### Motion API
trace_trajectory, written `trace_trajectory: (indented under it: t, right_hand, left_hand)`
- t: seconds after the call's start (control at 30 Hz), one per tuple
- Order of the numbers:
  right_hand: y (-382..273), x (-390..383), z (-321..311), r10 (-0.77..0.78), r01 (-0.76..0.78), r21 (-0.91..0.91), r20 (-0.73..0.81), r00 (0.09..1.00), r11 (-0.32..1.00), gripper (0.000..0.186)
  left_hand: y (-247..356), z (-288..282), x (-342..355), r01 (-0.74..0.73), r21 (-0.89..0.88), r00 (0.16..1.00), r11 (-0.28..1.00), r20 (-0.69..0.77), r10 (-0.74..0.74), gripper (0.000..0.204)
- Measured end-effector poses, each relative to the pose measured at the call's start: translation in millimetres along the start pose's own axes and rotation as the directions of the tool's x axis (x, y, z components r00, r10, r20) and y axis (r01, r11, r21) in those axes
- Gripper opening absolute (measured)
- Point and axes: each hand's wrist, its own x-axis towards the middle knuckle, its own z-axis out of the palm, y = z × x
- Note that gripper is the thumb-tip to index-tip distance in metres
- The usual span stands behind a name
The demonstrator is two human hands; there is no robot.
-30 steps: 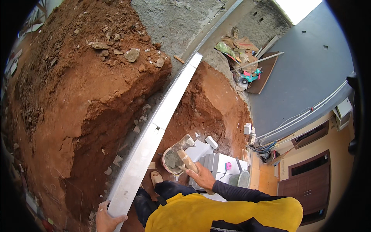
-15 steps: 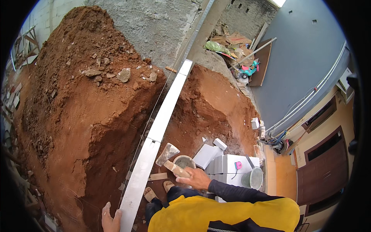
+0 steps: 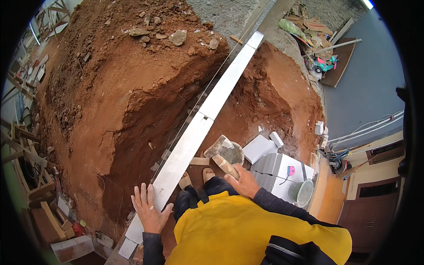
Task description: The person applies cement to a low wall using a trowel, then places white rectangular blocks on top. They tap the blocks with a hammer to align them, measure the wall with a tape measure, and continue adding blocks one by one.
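My left hand (image 3: 150, 207) lies with fingers spread on the near part of a long row of white blocks (image 3: 223, 92), beside a taut string running along the row. My right hand (image 3: 243, 181) is closed on the wooden handle of a tool (image 3: 225, 165) with a wide, flat, mortar-stained head, held over a bucket of grey mortar (image 3: 236, 155). My sandalled feet stand below, near a short wooden board (image 3: 198, 161).
Stacked white blocks (image 3: 282, 192) with a green bucket (image 3: 300, 196) and pink tool (image 3: 290, 170) are at right. A dug red soil mound (image 3: 97, 106) rises left, scrap wood (image 3: 48, 221) at lower left. Cardboard debris (image 3: 316, 26) and a toy vehicle (image 3: 324, 64) lie by the grey wall (image 3: 366, 88).
My left hand has moved forward along the blocks and its fingers have spread. My right hand still holds the tool. The view has shifted, placing the scene farther right in the picture.
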Motion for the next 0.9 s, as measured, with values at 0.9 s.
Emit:
trace_trajectory:
  t: [0.9]
  right_hand:
    - [-82.7,55.1,4.8,-0.382,0.556,-0.330,0.463,0.800,0.763,0.048]
  left_hand:
    - [-23.9,12.1,-28.0,0.009,0.059,0.998,0.998,-0.058,-0.006,0.107]
